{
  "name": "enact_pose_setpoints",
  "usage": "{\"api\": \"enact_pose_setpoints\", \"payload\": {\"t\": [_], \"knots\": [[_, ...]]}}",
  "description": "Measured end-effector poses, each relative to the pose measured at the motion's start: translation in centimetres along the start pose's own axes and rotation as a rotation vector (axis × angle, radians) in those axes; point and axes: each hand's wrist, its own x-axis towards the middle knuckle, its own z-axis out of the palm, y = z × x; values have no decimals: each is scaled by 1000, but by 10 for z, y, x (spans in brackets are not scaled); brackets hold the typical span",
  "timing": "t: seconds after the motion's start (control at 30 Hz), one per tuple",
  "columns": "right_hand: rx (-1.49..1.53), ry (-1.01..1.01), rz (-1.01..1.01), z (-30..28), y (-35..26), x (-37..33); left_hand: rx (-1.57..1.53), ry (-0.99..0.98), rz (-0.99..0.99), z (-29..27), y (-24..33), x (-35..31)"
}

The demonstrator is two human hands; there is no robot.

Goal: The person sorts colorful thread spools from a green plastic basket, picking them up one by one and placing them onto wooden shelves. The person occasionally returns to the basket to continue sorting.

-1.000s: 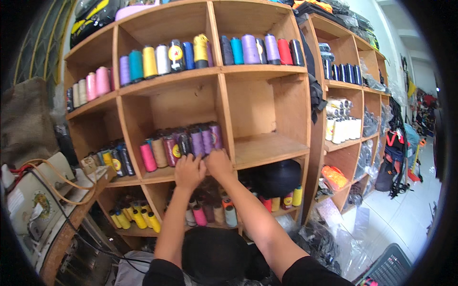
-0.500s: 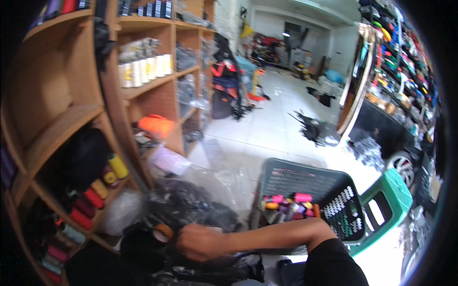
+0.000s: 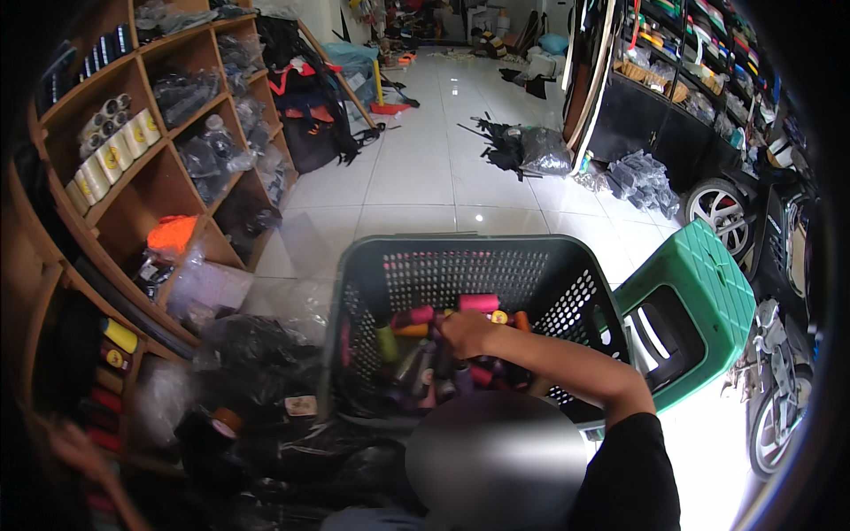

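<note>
My right hand (image 3: 467,335) reaches into a dark green perforated plastic basket (image 3: 460,242), its fingers curled down among spools of thread. Whatever those fingers grip is hidden. Beside them lie a pink thread spool (image 3: 479,303), a magenta one (image 3: 413,316) and an olive-green one (image 3: 387,343), with several darker spools around. At the far left, my left hand (image 3: 76,449) is beside the low wooden shelf, smeared by motion, so its fingers cannot be made out. Near it on the shelf sit a yellow thread spool (image 3: 119,335) and a red one (image 3: 107,400).
A green plastic stool (image 3: 686,305) stands right of the basket. Black plastic bags (image 3: 257,354) and a brown tape roll (image 3: 227,421) lie left of it. Wooden cubby shelves (image 3: 146,199) line the left; a motorcycle wheel (image 3: 719,212) is at right. A blurred grey oval hides the lower middle.
My right hand has moved right, from the black bags beside the tape roll into the basket. My left hand has come into view at the lower left. The view has turned, placing the basket nearer the middle.
</note>
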Motion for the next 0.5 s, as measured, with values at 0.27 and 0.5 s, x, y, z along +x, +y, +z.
{"api": "enact_pose_setpoints", "payload": {"t": [0.27, 0.5], "knots": [[-186, -9, 282, 198, 28, 37, -1080, -754, 864, 23, 559, -121], [-59, 65, 309, 188, 18, 64, -349, -1837, 1271, 59, 678, -275]]}}
